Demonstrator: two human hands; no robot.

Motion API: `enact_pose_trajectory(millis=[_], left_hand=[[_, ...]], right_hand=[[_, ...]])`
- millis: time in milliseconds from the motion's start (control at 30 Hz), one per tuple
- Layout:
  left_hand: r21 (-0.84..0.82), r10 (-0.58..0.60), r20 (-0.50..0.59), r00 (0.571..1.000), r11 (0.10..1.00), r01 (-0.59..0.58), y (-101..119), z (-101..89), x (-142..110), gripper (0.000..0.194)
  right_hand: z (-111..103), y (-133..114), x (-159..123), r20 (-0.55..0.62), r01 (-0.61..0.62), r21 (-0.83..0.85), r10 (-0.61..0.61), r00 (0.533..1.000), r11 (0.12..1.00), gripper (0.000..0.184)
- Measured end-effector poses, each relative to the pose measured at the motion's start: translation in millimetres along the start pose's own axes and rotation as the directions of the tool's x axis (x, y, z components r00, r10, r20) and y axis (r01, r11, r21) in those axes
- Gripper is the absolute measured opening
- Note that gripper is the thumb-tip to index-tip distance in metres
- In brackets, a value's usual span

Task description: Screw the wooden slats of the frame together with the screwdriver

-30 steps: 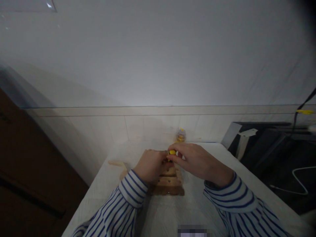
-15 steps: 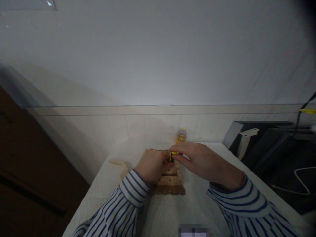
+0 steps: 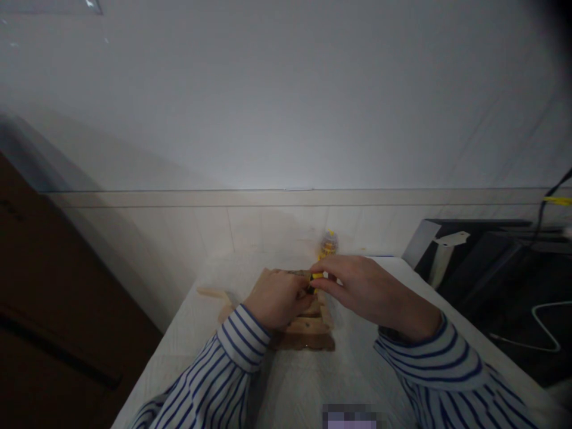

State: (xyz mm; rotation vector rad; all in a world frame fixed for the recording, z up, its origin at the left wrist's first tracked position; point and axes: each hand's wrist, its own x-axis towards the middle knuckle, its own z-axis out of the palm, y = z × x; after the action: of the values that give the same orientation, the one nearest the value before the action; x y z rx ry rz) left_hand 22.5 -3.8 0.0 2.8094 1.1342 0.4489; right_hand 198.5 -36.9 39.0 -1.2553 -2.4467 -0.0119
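My left hand (image 3: pixel 279 298) rests over a brown wooden piece (image 3: pixel 304 339) with several slats and small dark holes, covering its left and upper part. Its fingers are closed at the black end of a small yellow-and-black piece (image 3: pixel 317 276). From the right, my right hand (image 3: pixel 361 292) pinches the yellow end of that piece between thumb and forefinger. The exact kind of this small piece cannot be made out, and most of it is hidden by fingers. Left of the left hand lies a pale wooden part (image 3: pixel 214 292), angled on the cloth.
A clear container with yellow contents (image 3: pixel 329 243) stands at the table's back edge by the wall. White covering (image 3: pixel 304 387) spreads over the table. Dark flat panels (image 3: pixel 491 268) and a white cable (image 3: pixel 543 307) are on the right, a dark brown surface (image 3: pixel 58 298) on the left.
My right hand has shifted very slightly and its fingers are placed a little differently on the yellow end. The left hand and the wooden piece stay nearly where they were.
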Motion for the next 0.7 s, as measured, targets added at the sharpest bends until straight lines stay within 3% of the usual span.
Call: enact_pose_trajectory(millis=[700], left_hand=[[-0.091, -0.051, 0.021, 0.998, 0.995, 0.052, 1.0, 2.1, 2.8, 0.024]], right_hand=[[4.0, 1.4, 1.8, -0.027, -0.010, -0.020, 0.009, 1.000, 1.000, 0.019]])
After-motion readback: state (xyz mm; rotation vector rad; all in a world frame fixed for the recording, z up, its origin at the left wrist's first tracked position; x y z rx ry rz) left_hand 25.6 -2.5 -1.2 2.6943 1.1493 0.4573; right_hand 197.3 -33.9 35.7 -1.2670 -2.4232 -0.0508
